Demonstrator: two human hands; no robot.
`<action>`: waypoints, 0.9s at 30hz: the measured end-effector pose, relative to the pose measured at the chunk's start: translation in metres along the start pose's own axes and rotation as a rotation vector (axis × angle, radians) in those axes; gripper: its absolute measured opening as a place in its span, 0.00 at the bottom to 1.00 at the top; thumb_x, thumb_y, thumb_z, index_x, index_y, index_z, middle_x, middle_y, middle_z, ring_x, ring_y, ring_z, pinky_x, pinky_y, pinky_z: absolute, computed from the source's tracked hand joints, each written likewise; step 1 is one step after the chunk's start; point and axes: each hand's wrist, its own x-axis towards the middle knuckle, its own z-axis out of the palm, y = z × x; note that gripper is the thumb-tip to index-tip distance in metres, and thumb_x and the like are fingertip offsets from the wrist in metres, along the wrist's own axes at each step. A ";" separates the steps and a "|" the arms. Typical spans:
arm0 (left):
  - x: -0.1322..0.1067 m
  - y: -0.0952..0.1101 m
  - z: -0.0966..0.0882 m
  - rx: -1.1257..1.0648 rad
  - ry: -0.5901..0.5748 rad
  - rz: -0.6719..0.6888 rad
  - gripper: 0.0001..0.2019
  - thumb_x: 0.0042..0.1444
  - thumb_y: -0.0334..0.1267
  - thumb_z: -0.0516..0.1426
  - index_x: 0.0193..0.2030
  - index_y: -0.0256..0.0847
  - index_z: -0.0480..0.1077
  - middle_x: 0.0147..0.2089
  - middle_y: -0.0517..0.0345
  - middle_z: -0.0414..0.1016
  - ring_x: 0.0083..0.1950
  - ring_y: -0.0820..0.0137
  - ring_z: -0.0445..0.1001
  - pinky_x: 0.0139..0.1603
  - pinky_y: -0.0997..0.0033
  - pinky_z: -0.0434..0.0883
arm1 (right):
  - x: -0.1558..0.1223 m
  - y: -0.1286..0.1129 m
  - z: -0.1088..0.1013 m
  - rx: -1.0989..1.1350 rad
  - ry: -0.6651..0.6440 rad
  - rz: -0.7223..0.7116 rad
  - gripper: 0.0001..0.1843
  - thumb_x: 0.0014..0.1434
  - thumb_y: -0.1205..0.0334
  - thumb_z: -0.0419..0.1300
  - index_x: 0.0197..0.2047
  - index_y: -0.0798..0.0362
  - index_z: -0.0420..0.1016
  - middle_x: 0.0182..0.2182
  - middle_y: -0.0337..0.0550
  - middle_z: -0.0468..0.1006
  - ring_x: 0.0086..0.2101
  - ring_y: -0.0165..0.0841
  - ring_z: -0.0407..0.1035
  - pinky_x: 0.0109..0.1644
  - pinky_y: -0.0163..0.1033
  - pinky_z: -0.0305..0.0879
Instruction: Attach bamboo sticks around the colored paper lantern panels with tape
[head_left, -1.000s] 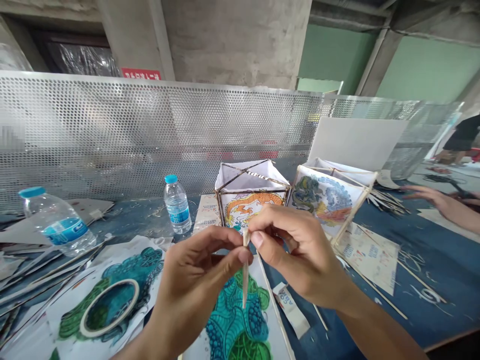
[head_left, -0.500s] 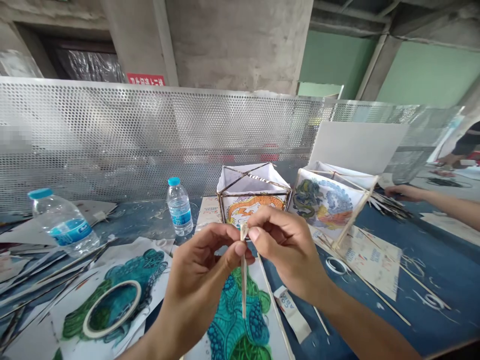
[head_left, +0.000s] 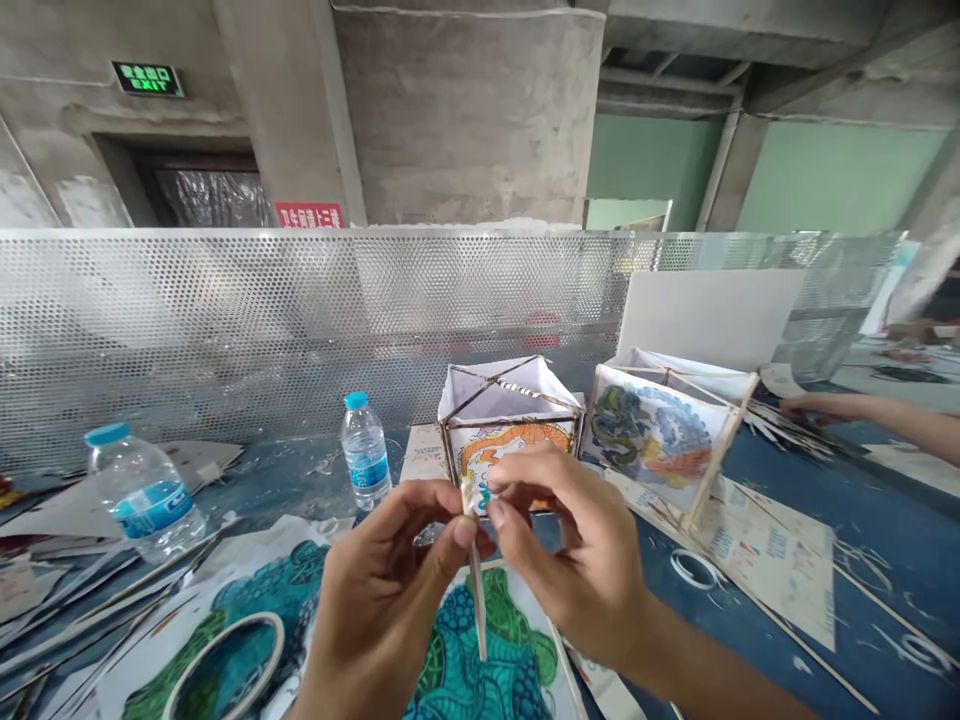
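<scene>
My left hand point(head_left: 382, 590) pinches a thin pale wooden stick point(head_left: 478, 605) upright between thumb and forefinger. A crumpled whitish wrap, perhaps tape, sits around the stick's top end. My right hand point(head_left: 577, 560) is just right of that end, its thumb and forefinger curled close together; what lies between the tips is too small to make out. Below the stick lies a sheet painted with teal and green patterns point(head_left: 517, 640), edged by thin sticks. A roll of tape point(head_left: 274, 640) rests on another painted sheet point(head_left: 277, 590) at the left.
Two paper-covered stick frames, one with an orange dragon point(head_left: 517, 440), one with a green dragon point(head_left: 652, 430), stand behind my hands. Two water bottles point(head_left: 366, 455) point(head_left: 146, 500) are on the left. A white tape ring point(head_left: 694, 570) lies right. Another person's arm point(head_left: 862, 405) reaches in.
The view has tilted upward, so the table things appear lower. My right fingertips have drawn slightly away from the stick's top, while my left hand keeps its pinch on the stick.
</scene>
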 end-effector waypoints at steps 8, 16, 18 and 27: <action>-0.005 -0.002 0.003 0.008 -0.051 -0.017 0.07 0.63 0.43 0.64 0.40 0.43 0.75 0.35 0.57 0.80 0.37 0.71 0.79 0.38 0.78 0.78 | 0.006 -0.002 -0.015 -0.411 -0.042 -0.399 0.08 0.65 0.75 0.62 0.44 0.55 0.79 0.39 0.44 0.85 0.40 0.28 0.80 0.46 0.32 0.78; 0.000 -0.001 0.008 -0.073 -0.041 -0.046 0.08 0.59 0.42 0.67 0.37 0.41 0.76 0.34 0.57 0.78 0.36 0.72 0.76 0.35 0.78 0.77 | 0.005 0.010 -0.016 -0.521 -0.055 -0.495 0.10 0.62 0.75 0.62 0.45 0.54 0.76 0.36 0.44 0.82 0.35 0.31 0.76 0.41 0.36 0.77; 0.001 -0.003 0.009 -0.101 -0.054 -0.067 0.09 0.59 0.42 0.67 0.37 0.41 0.76 0.34 0.57 0.77 0.35 0.72 0.76 0.35 0.76 0.78 | 0.005 0.014 -0.015 -0.508 -0.069 -0.503 0.11 0.62 0.74 0.61 0.46 0.53 0.75 0.35 0.43 0.81 0.34 0.31 0.76 0.39 0.38 0.77; 0.005 -0.009 0.001 -0.114 -0.002 -0.076 0.09 0.60 0.43 0.67 0.38 0.40 0.76 0.34 0.59 0.77 0.35 0.74 0.75 0.37 0.81 0.76 | 0.003 0.016 -0.006 -0.476 -0.140 -0.405 0.07 0.64 0.73 0.57 0.42 0.53 0.73 0.32 0.41 0.77 0.31 0.30 0.71 0.37 0.36 0.72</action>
